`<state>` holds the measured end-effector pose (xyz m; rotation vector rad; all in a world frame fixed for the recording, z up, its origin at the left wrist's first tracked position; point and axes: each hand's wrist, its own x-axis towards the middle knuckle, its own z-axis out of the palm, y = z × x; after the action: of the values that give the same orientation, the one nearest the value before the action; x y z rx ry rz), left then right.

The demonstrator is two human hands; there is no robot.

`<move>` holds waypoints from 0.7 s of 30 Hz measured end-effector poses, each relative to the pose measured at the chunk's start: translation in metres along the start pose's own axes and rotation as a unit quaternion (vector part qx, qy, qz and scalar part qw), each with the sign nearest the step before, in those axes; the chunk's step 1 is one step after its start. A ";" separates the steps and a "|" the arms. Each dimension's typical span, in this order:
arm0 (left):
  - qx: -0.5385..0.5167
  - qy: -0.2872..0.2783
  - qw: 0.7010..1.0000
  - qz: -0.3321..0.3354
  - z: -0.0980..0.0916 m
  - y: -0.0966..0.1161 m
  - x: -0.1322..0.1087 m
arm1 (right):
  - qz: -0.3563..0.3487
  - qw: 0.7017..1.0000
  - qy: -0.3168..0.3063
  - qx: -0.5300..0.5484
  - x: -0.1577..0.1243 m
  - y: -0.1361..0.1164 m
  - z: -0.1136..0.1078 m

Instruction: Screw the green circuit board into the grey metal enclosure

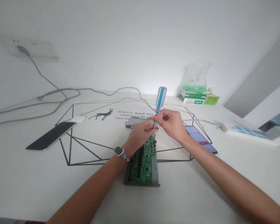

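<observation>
An upright screwdriver (161, 97) with a clear handle and blue stripe stands over the far end of a green circuit board (146, 165). My right hand (171, 123) pinches it just below the handle. Close around the screwdriver's lower end, the fingers of my left hand (142, 132) are pressed together; whatever they pinch is hidden. The board lies lengthwise in a metal casing (155, 174), and my left hand covers part of it. Just beyond my left hand is a flat metal piece (133, 121), partly hidden.
A dark flat phone-like slab (50, 137) and a white mouse-like object (78, 119) lie at left. To the right are a lit phone (199, 138) and a white power strip (249, 133). Small boxes (192, 96) stand at the wall. A grey cable (102, 91) runs along the back.
</observation>
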<state>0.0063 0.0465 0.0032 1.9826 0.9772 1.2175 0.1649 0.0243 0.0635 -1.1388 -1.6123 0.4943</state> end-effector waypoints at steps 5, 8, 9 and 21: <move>-0.009 -0.002 1.000 -0.007 0.000 0.002 -0.001 | 0.004 0.999 -0.043 -0.002 0.004 0.000 -0.006; -0.026 -0.021 0.999 -0.011 0.000 0.003 -0.001 | 0.017 0.993 -0.118 0.007 0.009 -0.004 -0.018; -0.030 -0.029 0.999 -0.011 -0.001 0.004 -0.001 | 0.026 0.989 -0.145 0.013 0.010 -0.006 -0.022; 0.018 -0.043 0.999 0.027 -0.002 0.004 -0.001 | 0.028 0.991 -0.123 0.043 0.009 -0.004 -0.017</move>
<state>0.0050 0.0437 0.0062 2.0828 0.9143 1.1411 0.1787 0.0264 0.0776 -1.0921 -1.7545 0.7586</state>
